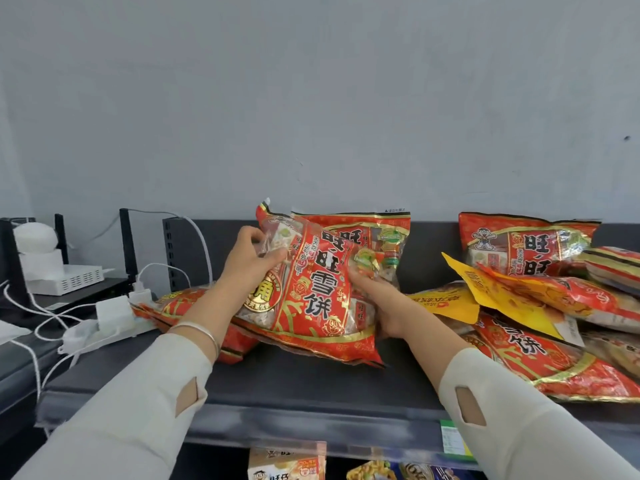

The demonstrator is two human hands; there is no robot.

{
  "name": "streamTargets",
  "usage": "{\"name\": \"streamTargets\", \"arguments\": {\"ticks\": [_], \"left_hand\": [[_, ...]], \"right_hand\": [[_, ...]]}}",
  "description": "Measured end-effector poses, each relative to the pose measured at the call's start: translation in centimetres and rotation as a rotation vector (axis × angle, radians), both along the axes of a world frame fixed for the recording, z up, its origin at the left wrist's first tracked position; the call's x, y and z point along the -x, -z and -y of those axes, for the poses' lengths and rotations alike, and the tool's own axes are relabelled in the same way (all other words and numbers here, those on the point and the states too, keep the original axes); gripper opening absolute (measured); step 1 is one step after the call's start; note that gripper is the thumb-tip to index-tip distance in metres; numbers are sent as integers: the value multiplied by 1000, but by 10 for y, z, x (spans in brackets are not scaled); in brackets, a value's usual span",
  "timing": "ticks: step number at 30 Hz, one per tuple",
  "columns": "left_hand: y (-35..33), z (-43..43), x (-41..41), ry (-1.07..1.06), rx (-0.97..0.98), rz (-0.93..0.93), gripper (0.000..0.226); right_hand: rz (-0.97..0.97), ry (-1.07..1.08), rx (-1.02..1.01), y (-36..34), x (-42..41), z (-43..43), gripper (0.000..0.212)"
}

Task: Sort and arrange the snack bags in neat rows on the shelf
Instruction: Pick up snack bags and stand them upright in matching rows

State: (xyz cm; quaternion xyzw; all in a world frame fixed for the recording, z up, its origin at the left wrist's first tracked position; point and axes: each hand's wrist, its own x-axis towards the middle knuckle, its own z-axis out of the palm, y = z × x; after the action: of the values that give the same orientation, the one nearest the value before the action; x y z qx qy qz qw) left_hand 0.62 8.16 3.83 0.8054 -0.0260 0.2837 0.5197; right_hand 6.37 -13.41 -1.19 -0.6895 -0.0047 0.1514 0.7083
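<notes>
Red crinkly plastic snack bag [311, 292] held tilted over dark grey shelf [311, 386], centre: left hand [249, 261] pinches its top corner, right hand [377, 306] grips its right edge. Matching upright bag [377, 233] stands behind. Jumbled red and yellow bags [554, 306] at right unsorted. Judgement: early; most rows remain.

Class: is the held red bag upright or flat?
Upright, slightly tilted: left hand and right hand grip the red snack bag.
</notes>
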Motion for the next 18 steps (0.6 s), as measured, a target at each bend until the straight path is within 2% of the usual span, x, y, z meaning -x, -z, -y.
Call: {"name": "streamTargets", "arguments": {"ticks": [3, 6, 9, 12, 15, 18], "left_hand": [[18, 6, -9, 65, 120, -36, 52], [37, 19, -30, 97, 105, -167, 84], [63, 36, -51, 76, 164, -257, 113], [85, 55, -64, 20, 122, -241, 122], [90, 67, -70, -68, 120, -134, 126], [97, 72, -75, -123, 0, -44, 127]], "right_hand": [[279, 205, -106, -3, -9, -1, 77], [496, 413, 96, -5, -15, 4, 84], [493, 486, 296, 6, -19, 10, 89], [470, 430, 451, 18, -19, 6, 108], [563, 467, 502, 15, -23, 5, 101], [602, 428, 613, 17, -30, 8, 91]]}}
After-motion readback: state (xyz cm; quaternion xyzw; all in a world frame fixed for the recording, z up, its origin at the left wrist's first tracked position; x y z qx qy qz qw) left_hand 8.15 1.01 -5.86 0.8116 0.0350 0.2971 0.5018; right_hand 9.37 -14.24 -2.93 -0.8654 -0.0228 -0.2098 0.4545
